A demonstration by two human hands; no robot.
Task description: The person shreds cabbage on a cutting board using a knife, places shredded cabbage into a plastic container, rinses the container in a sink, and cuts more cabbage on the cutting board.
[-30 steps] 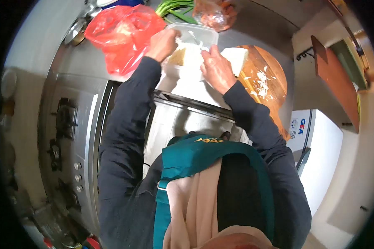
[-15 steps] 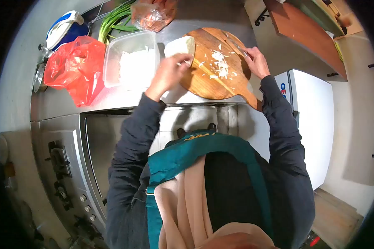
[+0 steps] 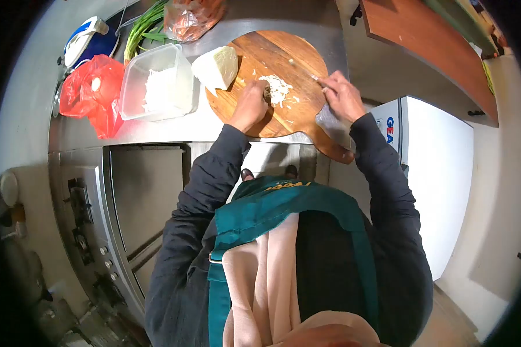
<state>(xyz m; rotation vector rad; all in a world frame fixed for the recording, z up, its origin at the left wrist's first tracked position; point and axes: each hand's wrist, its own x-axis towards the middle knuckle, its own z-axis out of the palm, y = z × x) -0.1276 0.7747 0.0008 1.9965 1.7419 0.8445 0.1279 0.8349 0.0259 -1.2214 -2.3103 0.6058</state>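
A small heap of shredded cabbage (image 3: 278, 89) lies on the round wooden cutting board (image 3: 295, 49). My left hand (image 3: 250, 107) rests at the heap's left edge with its fingers curled; whether they pinch any shreds is hidden. Over the board's right side, my right hand (image 3: 342, 99) is closed around a knife (image 3: 315, 77). Only part of the knife shows, and a greyish, blurred flat shape sits below that hand. A cut piece of cabbage (image 3: 217, 68) leans on the board's left edge. Left of it stands a clear plastic container (image 3: 132, 98) with white shreds inside.
On the steel counter are a red plastic bag (image 3: 92, 92), green onions (image 3: 138, 33), a bag of carrots (image 3: 194, 20) and a blue-and-white appliance (image 3: 87, 43). A stove (image 3: 84, 214) is at lower left. A white fridge (image 3: 437, 173) and an open cabinet door (image 3: 428, 52) are on the right.
My left hand has moved from beside the cabbage piece to the shreds on the board. The knife has turned in my right hand. The whole view has shifted slightly.
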